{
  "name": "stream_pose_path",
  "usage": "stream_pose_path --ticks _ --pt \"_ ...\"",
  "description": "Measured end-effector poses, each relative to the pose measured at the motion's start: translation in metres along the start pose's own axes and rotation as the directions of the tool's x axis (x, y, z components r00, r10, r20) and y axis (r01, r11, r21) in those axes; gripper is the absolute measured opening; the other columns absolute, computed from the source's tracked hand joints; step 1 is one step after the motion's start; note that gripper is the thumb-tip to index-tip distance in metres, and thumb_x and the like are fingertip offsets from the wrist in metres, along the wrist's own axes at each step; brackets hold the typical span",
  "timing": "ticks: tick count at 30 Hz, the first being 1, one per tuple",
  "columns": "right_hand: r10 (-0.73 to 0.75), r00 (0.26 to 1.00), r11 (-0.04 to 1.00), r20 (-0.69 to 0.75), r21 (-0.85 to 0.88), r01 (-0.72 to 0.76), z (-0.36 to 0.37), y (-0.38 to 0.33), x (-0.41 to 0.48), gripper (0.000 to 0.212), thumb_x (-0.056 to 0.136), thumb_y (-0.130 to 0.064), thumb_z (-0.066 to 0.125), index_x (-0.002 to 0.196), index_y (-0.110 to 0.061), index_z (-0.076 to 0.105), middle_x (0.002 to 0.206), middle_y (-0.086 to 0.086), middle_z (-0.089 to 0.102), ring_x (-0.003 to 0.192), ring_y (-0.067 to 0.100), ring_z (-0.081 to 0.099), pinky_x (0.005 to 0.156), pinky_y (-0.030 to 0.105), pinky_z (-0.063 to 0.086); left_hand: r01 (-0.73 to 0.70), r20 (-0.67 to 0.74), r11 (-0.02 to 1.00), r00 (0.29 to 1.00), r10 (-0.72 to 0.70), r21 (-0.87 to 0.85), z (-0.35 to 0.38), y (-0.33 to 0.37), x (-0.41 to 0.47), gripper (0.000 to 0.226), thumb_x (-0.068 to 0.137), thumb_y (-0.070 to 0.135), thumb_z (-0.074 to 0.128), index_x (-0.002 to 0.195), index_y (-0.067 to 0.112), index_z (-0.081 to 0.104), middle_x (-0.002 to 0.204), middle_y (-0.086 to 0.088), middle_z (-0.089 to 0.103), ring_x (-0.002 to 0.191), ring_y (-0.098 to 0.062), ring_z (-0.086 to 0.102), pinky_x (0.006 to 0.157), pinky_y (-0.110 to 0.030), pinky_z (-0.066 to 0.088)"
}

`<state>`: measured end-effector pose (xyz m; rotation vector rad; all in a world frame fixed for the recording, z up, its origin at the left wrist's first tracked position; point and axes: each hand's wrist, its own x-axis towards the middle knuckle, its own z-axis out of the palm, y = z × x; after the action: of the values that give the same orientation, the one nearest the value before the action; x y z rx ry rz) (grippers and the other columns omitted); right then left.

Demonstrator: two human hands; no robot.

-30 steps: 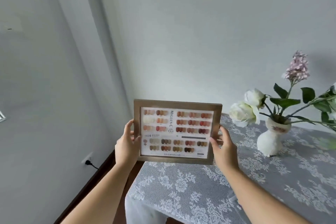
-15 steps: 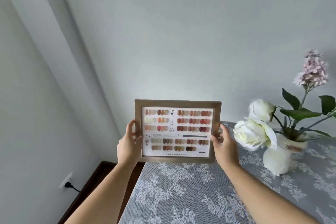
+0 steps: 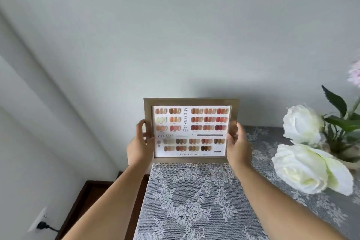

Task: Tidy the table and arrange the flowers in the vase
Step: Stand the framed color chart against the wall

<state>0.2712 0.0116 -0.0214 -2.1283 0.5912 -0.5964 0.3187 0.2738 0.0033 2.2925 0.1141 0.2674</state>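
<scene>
Reaching over a table (image 3: 194,200) draped in grey lace, the left hand (image 3: 139,147) and right hand (image 3: 238,145) each grip a side edge of an upright picture frame (image 3: 191,130), thumbs in front. White flowers (image 3: 303,163) stand just right; behind, a wall (image 3: 175,35).

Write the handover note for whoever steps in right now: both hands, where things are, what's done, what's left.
Left hand: gripping the left edge of the framed nail colour chart.
Right hand: gripping its right edge.
Frame: held upright near the wall, at the far left corner of the table with the grey lace tablecloth; whether its bottom edge touches the cloth cannot be told.
Flowers: white roses and a lilac sprig at the right; the vase is hidden behind them.
Left: set the frame down standing, let go, check the flowers.
</scene>
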Motion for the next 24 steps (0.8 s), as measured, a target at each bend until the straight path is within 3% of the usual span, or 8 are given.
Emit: stream_pose_path --ticks 5,11,16,21,24 --pt "0.115 0.985 0.993 -0.125 -0.002 -0.116 0.027 -0.005 0.039 0.048 0.091 -0.014 0.05 0.137 -0.022 0.035 0.119 0.01 0.062 0.1 0.03 0.061 0.079 0.049 0.052 -0.037 0.039 0.999 0.999 0.038 -0.034 0.03 0.009 0.049 0.059 0.081 0.013 0.057 0.122 0.044 0.028 0.102 0.005 0.069 0.083 -0.024 0.066 0.068 -0.034 0.049" --pt "0.223 0.948 0.974 -0.227 0.017 -0.225 0.048 -0.005 0.067 0.045 0.094 -0.015 0.045 0.136 -0.028 0.034 0.124 0.008 0.058 0.1 0.032 0.06 0.075 0.048 0.053 -0.035 0.049 0.994 0.998 0.041 -0.101 0.057 0.018 0.083 0.06 0.079 0.011 0.055 0.12 0.046 0.028 0.103 0.002 0.069 0.088 -0.028 0.065 0.079 -0.041 0.051" --pt "0.214 0.933 0.975 -0.291 0.005 -0.222 0.052 0.008 0.075 0.044 0.093 -0.012 0.045 0.135 -0.025 0.038 0.127 0.008 0.056 0.102 0.034 0.058 0.072 0.035 0.043 -0.024 0.091 0.993 0.995 0.035 -0.113 0.074 0.015 0.086 0.06 0.079 0.012 0.055 0.121 0.045 0.029 0.103 0.001 0.069 0.088 -0.027 0.065 0.079 -0.041 0.052" --pt "0.205 0.941 0.977 -0.271 -0.001 -0.213 0.053 0.023 0.064 0.046 0.093 -0.011 0.045 0.137 -0.022 0.036 0.134 0.007 0.051 0.113 0.031 0.053 0.084 0.042 0.046 -0.019 0.126 0.997 0.992 0.027 -0.07 0.08 0.003 0.076 0.059 0.081 0.014 0.055 0.125 0.042 0.029 0.106 0.002 0.068 0.09 -0.025 0.065 0.077 -0.034 0.047" --pt "0.205 0.95 0.977 -0.235 -0.013 -0.214 0.052 0.028 0.06 0.047 0.093 -0.013 0.045 0.138 -0.024 0.034 0.132 0.007 0.052 0.111 0.03 0.054 0.082 0.046 0.049 -0.006 0.131 0.999 0.991 0.013 -0.054 0.08 0.001 0.072 0.058 0.083 0.015 0.054 0.128 0.041 0.028 0.108 0.003 0.067 0.091 -0.023 0.065 0.079 -0.035 0.048"
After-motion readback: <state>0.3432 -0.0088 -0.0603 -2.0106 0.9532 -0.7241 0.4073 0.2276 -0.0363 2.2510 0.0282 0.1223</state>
